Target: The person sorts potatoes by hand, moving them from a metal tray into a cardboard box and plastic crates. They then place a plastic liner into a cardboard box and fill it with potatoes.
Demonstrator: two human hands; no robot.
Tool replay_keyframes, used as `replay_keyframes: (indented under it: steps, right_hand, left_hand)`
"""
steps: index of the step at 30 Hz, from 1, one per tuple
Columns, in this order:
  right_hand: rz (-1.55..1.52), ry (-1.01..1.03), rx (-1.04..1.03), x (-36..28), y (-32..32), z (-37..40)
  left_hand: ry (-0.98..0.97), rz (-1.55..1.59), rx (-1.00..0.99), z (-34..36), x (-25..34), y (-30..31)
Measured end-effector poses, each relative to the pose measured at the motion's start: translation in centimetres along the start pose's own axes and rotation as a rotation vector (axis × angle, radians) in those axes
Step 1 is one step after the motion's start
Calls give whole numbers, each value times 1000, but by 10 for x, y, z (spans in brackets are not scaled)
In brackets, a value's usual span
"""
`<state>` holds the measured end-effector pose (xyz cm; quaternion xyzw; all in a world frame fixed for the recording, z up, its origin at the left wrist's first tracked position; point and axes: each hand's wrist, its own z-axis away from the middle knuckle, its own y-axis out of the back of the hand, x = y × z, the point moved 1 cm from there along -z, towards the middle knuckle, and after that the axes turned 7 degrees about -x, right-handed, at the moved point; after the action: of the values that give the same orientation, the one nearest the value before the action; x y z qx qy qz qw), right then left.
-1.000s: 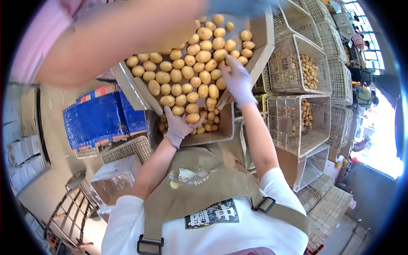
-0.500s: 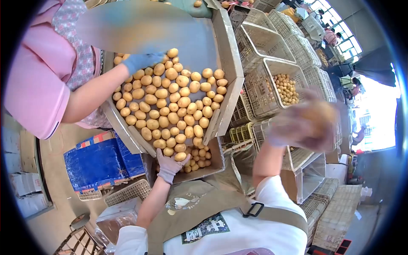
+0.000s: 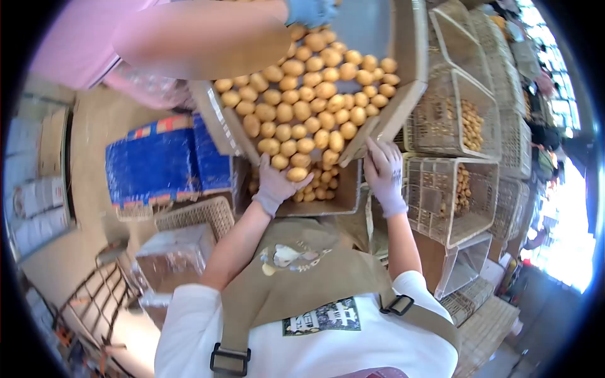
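Potatoes (image 3: 302,111) covered the tray (image 3: 411,101) down to its narrow mouth, with more in the box (image 3: 345,205) below. The left hand (image 3: 275,185) stood at that mouth, thumb and fingers apart around the lowest potato; a loose cup there suited round, rolling things better than a squeeze. The right hand (image 3: 386,176) was by the tray's side wall, its fingers perhaps empty, though I couldn't tell if they were closed. A co-worker's blue-gloved hand (image 3: 312,11) reached over the far end, leaving less room there.
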<state>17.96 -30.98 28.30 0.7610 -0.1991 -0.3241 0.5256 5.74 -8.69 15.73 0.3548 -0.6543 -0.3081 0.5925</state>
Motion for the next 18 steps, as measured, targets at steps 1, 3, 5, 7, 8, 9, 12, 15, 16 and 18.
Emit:
replay_keyframes:
  steps: [1, 3, 5, 7, 8, 9, 12, 15, 16, 18]
  right_hand:
    - [-10, -15, -46, -11, -9, 15]
    - [-4, -67, -136, -24, -16, 37]
    - [26, -131, -180, -34, -18, 47]
    - [0, -150, -164, -35, -19, 47]
    - [-2, -160, -150, -34, -21, 46]
    - [-3, -168, -139, -36, -21, 45]
    - [68, -106, -106, -41, -24, 38]
    - [63, -27, -155, -57, -38, 18]
    - [42, -8, -165, -64, -44, 9]
    - [6, -38, -188, -67, -61, -8]
  left_hand:
    - [44, -126, -27, 4, -1, -6]
    - [113, -60, -141, 7, -5, -11]
    - [233, 735, -152, 8, -10, -25]
    - [326, 1451, -51, 8, -9, -29]
    - [342, 1557, -32, 7, -7, -25]
    - [360, 1663, -12, 7, -5, -24]
    - [348, 1707, -47, 8, -11, -29]
    - [451, 2007, -80, 10, -18, -32]
    - [599, 2278, -94, 12, -20, -28]
    - [779, 2498, -133, 15, -29, -37]
